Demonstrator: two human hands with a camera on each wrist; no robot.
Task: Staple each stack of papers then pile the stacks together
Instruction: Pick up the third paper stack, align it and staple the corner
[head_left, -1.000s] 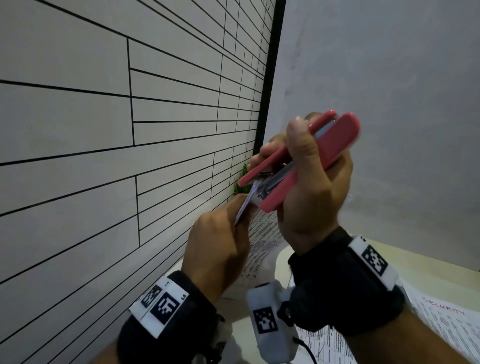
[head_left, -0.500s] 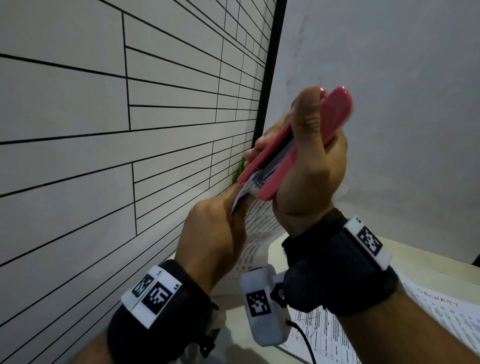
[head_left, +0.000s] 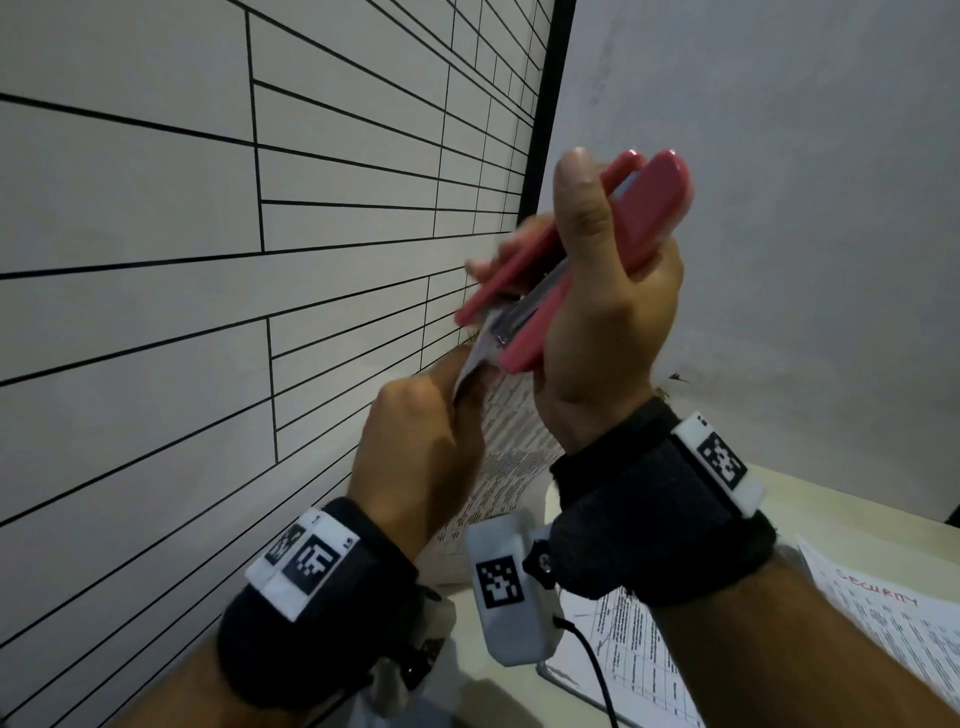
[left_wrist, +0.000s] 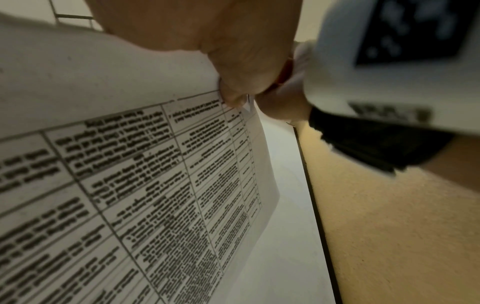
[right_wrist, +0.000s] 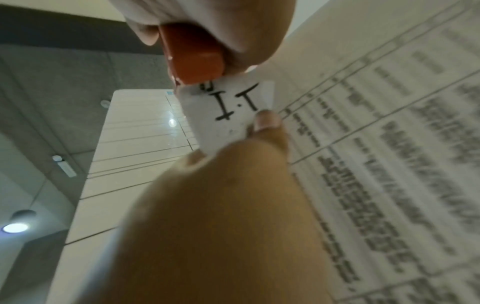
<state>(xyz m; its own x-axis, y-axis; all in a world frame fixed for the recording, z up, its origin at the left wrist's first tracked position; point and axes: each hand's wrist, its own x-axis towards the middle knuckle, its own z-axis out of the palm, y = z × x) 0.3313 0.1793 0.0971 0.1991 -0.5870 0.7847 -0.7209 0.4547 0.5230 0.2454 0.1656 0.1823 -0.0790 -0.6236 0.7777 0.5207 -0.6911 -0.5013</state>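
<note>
Paper first: printed stack (left_wrist: 145, 185) held up off the bench (head_left: 810, 499), corner pinched in the left hand (head_left: 415, 447), the rest hanging toward loose sheets (head_left: 883, 623) below. Best done by keeping that pinch just beside the corner, sheets squared, corner pushed fully into the throat, then one firm squeeze. Pink stapler (head_left: 571, 270) wrapped by the right hand (head_left: 608, 322), thumb along the top, nose biting the corner beside a small slip marked "I.T" (right_wrist: 233, 107). Both grips clamped: left on paper, right on stapler. Against half a second back, stapler and hands sit at much the same height, arms slightly more parted, motion blur at the nose.
</note>
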